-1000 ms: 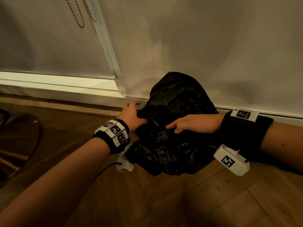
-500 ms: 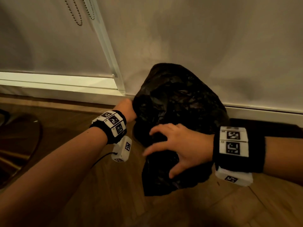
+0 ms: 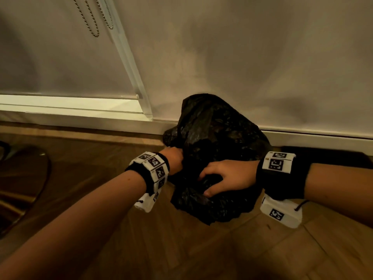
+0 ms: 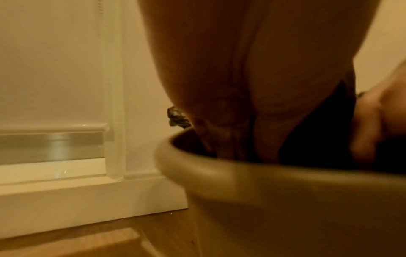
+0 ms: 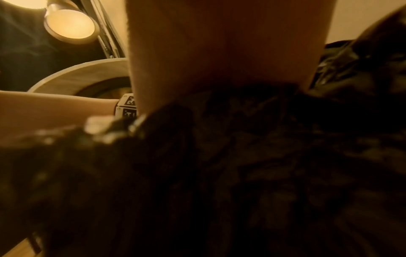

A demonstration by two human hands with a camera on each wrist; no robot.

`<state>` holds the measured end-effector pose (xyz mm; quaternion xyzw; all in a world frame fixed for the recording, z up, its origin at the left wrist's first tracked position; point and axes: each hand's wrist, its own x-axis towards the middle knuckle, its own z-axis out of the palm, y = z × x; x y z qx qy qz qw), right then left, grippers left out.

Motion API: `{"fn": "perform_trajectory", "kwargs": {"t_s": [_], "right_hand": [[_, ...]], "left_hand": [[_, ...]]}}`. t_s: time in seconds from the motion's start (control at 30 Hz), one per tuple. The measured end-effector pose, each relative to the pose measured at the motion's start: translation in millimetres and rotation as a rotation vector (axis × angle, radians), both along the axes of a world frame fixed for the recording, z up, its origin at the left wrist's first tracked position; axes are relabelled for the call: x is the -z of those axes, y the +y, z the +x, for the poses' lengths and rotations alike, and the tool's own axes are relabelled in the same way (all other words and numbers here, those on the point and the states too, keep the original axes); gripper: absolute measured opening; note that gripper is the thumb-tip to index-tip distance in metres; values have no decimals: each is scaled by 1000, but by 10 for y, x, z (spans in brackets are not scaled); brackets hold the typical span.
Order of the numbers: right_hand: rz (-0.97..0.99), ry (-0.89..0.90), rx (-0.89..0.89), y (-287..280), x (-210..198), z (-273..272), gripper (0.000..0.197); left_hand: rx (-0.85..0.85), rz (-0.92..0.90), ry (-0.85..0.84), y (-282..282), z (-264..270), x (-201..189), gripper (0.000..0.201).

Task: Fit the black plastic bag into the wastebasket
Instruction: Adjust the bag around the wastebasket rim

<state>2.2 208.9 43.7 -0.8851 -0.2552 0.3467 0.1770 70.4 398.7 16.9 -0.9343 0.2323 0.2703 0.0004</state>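
Observation:
A crumpled black plastic bag [image 3: 218, 138] stands against the wall, covering the wastebasket in the head view. The left wrist view shows the basket's smooth grey-brown rim [image 4: 219, 173] with black bag [image 4: 318, 130] inside it. My left hand [image 3: 173, 158] is at the bag's left side; its fingers [image 4: 224, 135] run straight down inside the rim, tips hidden. My right hand [image 3: 228, 174] grips a bunch of the bag at the front, fingers and thumb curled into the plastic. In the right wrist view the bag [image 5: 219, 173] fills the lower frame.
White baseboard [image 3: 80, 122] and wall run behind the bag, with a window frame and hanging bead chains [image 3: 92, 21] at the left. A round glossy brown piece [image 3: 24, 178] sits on the wooden floor at the far left. A dark object [image 3: 333, 156] lies by the baseboard at the right.
My right hand, spread over the bag half a second ago, has closed on a bunch of it. The bag's top sits lower against the wall. My left hand stays at the bag's left side.

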Motion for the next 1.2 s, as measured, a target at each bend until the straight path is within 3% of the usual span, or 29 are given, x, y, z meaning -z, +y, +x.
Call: {"fn": "perform_trajectory", "kwargs": {"t_s": [0.07,0.13,0.2,0.27,0.33,0.37,0.43,0.47,0.53,0.67,0.73,0.8,0.87,0.9,0.97,1.03,1.13,1.2], "right_hand": [[-1,40,24,-21,-14,20,59],[47,65,44,-73,-77,28,53],[122,73,82,-149,-182,32,43],[188,76,125,-236,-262,32,37],[204,64,152,-298,-281,20,36],[196,55,154,-312,-272,10,37],[177,48,159,-320,-236,-10,39],[174,44,161,-317,-217,-22,39],[168,35,157,-313,-184,-42,41],[167,44,176,-321,-172,-69,43],[159,47,185,-340,-181,-53,46],[153,52,191,-356,-187,-30,48],[142,46,189,-366,-189,-8,51],[135,40,190,-363,-187,3,52],[116,34,190,-359,-184,22,53],[95,44,189,-340,-182,36,53],[67,67,196,-334,-171,47,56],[57,77,197,-364,-204,37,58]], "left_hand": [[43,88,-52,-78,-2,21,33],[37,-2,28,-81,55,-12,31],[-141,-282,82,56,151,-159,21],[-432,-579,-9,217,279,-327,7],[-680,-666,-153,348,449,-356,14],[-790,-654,-113,376,508,-325,26],[-976,-677,202,301,520,-265,49],[-1015,-697,330,241,494,-225,52],[-951,-687,333,123,473,-189,43],[-766,-849,115,19,592,-163,25],[-694,-953,37,3,589,-247,31],[-516,-975,-44,-34,462,-393,36],[-292,-818,-61,-51,288,-450,34],[-205,-636,-24,-41,210,-413,30],[-121,-223,51,-54,54,-263,30],[-93,59,144,-66,-118,-110,34],[-23,151,200,-102,-184,-52,37],[-28,91,221,-87,-77,-175,35]]}}
